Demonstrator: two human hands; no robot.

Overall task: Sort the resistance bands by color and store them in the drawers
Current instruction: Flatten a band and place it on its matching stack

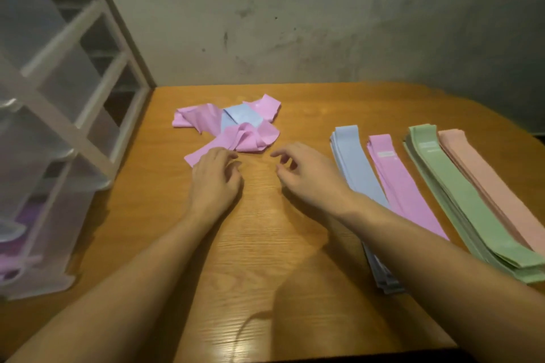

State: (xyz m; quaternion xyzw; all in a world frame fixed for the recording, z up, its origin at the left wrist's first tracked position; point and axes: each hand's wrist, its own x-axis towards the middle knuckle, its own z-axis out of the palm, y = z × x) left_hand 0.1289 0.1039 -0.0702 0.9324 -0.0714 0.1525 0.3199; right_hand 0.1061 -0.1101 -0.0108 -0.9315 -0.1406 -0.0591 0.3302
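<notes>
Both hands are out over the wooden table [141, 215]. The left hand [216, 177] rests relaxed fingers on the near tip of the tangled pile of pink and blue bands [233, 124], gripping nothing. The right hand [306, 172] hovers loosely curled and empty just right of that pile, with bare wood between the two hands. Further right of the pile lie four sorted stacks side by side: blue stack [354, 162], pink stack [398, 180], green stack [460, 194], peach stack [489, 180], the peach one reaching the table's right edge. Left of the pile stands the translucent drawer unit [56, 115].
</notes>
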